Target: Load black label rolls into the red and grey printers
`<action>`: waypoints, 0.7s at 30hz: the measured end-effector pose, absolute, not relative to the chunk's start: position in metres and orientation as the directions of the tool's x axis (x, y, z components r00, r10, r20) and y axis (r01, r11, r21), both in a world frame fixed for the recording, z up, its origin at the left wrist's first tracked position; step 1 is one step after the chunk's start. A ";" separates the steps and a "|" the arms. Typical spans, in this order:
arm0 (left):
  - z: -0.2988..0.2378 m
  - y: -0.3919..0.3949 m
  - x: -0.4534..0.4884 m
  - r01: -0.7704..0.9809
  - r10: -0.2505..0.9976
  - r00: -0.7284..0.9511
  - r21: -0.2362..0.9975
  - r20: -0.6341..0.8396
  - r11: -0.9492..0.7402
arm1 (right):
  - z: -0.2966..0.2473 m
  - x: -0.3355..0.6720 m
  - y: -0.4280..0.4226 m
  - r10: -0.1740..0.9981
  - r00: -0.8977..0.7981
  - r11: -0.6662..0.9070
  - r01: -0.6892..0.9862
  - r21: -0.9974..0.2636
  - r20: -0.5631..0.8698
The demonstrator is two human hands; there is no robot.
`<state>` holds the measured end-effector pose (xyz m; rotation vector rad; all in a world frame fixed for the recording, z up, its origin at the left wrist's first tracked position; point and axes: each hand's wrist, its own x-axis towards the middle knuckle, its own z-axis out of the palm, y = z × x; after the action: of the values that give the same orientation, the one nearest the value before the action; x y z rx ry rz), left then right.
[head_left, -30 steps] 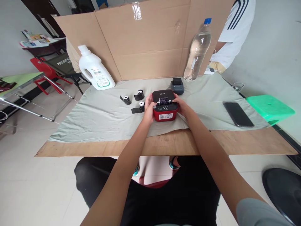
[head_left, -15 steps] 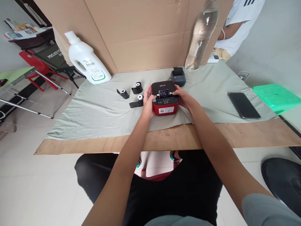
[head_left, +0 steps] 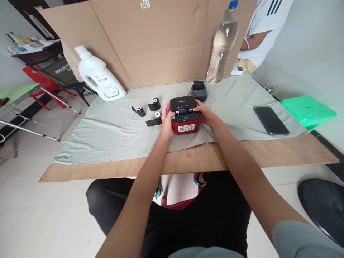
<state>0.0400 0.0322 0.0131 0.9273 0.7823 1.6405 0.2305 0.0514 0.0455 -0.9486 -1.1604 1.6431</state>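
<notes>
A red and black box-shaped device, seemingly a label printer [head_left: 185, 127], sits on the cloth in front of me, with a dark ribbon roll [head_left: 184, 110] lying across its top. My left hand [head_left: 167, 117] grips the left side, its thumb on the top at the roll's left end. On the opposite side, my right hand [head_left: 203, 113] is closed around the edge, thumb touching the roll's right end. Fingers behind the sides are partly hidden. Left of the device lie three black ribbon rolls with white cores: one front [head_left: 154, 122], one behind [head_left: 154, 104], one farther left [head_left: 139, 111].
A small grey printer [head_left: 199, 93] stands behind the device. A phone [head_left: 271, 120] lies at right. A white jug [head_left: 100, 77] and a water bottle [head_left: 223, 46] stand against a cardboard wall [head_left: 161, 43]. Beyond the right edge is a green stool [head_left: 309, 109]; a person sits behind the cardboard.
The camera view has tilted slightly, shifting the scene. Both hands keep their hold on the red and black printer, thumbs still at the ends of the ribbon roll.
</notes>
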 end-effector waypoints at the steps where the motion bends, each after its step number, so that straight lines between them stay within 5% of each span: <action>1: 0.013 0.032 0.041 -0.464 0.969 -0.156 0.852 0.191 -0.243 | 0.046 0.231 0.051 0.940 -0.327 -0.174 -0.229 -0.958 -0.093; 21: 0.003 0.037 0.039 -0.489 0.973 -0.185 0.847 0.135 -0.210 | 0.035 0.238 0.050 0.935 -0.354 -0.136 -0.273 -0.952 -0.032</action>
<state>0.0391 0.0372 0.0028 0.8529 0.8102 1.6503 0.2381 0.0500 0.0349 -0.8551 -1.1821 1.6549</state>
